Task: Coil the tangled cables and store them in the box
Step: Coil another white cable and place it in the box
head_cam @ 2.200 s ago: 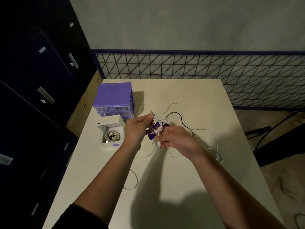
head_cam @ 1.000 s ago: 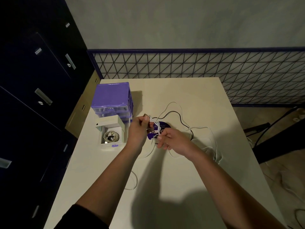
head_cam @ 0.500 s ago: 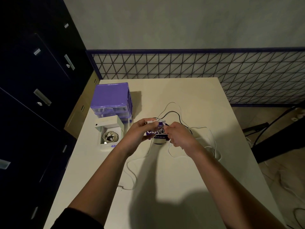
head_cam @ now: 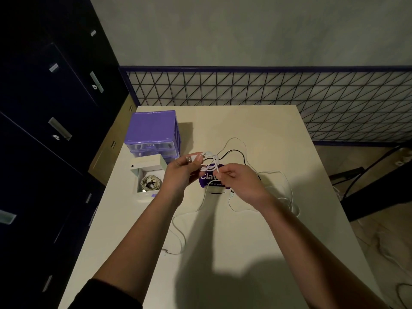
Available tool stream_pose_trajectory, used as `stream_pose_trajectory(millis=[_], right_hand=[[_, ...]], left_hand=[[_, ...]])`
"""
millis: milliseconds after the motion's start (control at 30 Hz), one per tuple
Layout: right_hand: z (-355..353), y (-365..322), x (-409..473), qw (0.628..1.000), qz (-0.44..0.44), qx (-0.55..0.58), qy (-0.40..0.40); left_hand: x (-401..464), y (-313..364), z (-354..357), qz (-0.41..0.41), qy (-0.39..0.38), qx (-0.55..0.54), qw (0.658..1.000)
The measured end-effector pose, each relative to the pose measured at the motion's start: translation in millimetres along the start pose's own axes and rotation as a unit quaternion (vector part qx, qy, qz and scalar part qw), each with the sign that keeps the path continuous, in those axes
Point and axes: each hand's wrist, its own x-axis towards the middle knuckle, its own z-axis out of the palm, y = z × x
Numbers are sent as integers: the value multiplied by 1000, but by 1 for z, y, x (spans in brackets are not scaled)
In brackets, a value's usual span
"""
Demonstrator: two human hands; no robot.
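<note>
Left hand [head_cam: 178, 175]: I pinch the USB plug end and the small white coil [head_cam: 209, 163], raised off the worktop [head_cam: 223, 253] so loops stay together.
Right hand [head_cam: 236, 181]: fingertips nip the strand at the coil's 5 o'clock, cinching the wrap (I judge).
Loose cables [head_cam: 278, 188]: sprawled toward 3 o'clock.
Box [head_cam: 142, 172]: open at 9 o'clock, one coil inside.

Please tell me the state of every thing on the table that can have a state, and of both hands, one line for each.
white box: open, one coiled cable inside.
purple drawer unit: drawers closed.
white cable: partly coiled, held above the table, its tail trailing loose.
black cable: loose on the table.
left hand: holds the coil by its USB plug end.
right hand: pinches the white cable.
</note>
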Motion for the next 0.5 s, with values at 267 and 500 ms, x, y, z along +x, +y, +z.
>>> stream_pose_trajectory(millis=[267,500], right_hand=[[-5,2,10,992,-6,-97,79],[-4,6,13,983,7,79,167]], left_hand=[[-8,-3,6,-30,-28,-52,998],[-10,0,11,-46,-21,-81,995]])
